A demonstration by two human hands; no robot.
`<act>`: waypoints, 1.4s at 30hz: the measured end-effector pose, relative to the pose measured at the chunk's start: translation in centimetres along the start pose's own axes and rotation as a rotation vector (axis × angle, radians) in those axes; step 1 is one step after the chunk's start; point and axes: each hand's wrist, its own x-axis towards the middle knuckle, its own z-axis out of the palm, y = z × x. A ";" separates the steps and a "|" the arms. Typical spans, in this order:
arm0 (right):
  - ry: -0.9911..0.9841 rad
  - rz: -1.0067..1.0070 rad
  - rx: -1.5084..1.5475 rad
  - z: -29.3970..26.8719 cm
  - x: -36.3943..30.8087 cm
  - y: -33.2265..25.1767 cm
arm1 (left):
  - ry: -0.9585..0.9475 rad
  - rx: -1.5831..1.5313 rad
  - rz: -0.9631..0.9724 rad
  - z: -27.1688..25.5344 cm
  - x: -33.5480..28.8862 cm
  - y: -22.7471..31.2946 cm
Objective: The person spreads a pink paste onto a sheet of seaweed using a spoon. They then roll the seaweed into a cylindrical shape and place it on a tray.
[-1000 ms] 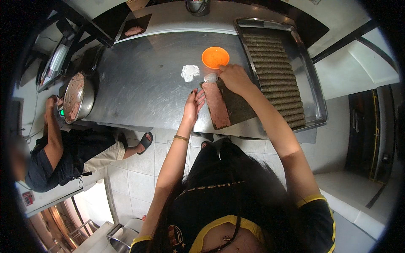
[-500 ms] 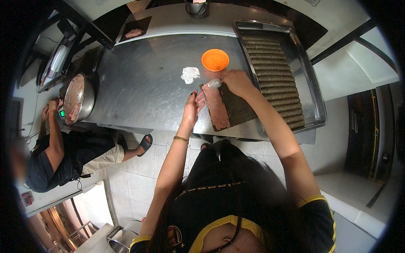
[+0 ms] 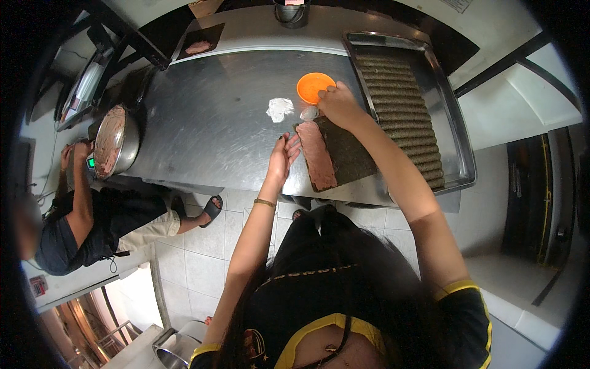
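A strip of pink meat paste (image 3: 316, 155) lies along the left side of a dark seaweed sheet (image 3: 346, 151) at the table's front edge. My left hand (image 3: 282, 157) rests beside the strip, open, fingers stretched toward its left edge. My right hand (image 3: 338, 106) is at the right rim of an orange bowl (image 3: 311, 81), its fingers bent together with the tips over the bowl. Whether they hold anything is hidden. Just below the bowl, at the strip's far end, sits a pale, shiny spoon-like piece (image 3: 309, 113), partly behind my right hand. A crumpled white lump (image 3: 279, 109) lies left of it.
On the right, a metal tray (image 3: 453, 132) holds several dark seaweed rolls (image 3: 402, 114). At the left, a co-worker (image 3: 80, 215) stands by a steel bowl (image 3: 130, 146) of pink paste. A dark bucket (image 3: 291, 16) and another sheet with paste (image 3: 198, 47) are at the back.
My right hand has moved up and left from the strip's far end to the orange bowl. The spoon-like piece has shifted slightly away from the strip. My left hand stays put.
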 end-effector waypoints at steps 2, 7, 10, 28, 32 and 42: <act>-0.005 -0.052 0.030 -0.3 0.7 0.6 | -0.003 -0.006 0.000 0.1 0.0 0.0; -0.066 -0.160 0.050 0.1 3.2 1.0 | -0.010 -0.007 0.000 0.1 0.0 0.1; -0.072 -0.222 0.022 1.3 4.4 0.6 | 0.009 0.005 0.006 0.3 -0.2 0.1; -0.195 -0.079 0.066 2.2 2.5 2.1 | 0.014 0.262 -0.010 0.3 1.1 0.3; -0.103 0.001 0.079 1.8 0.2 1.9 | 0.013 0.237 0.011 0.1 1.0 0.2; -0.254 0.375 0.314 1.6 -6.5 -1.9 | -0.129 0.273 -0.147 -0.3 -3.8 0.3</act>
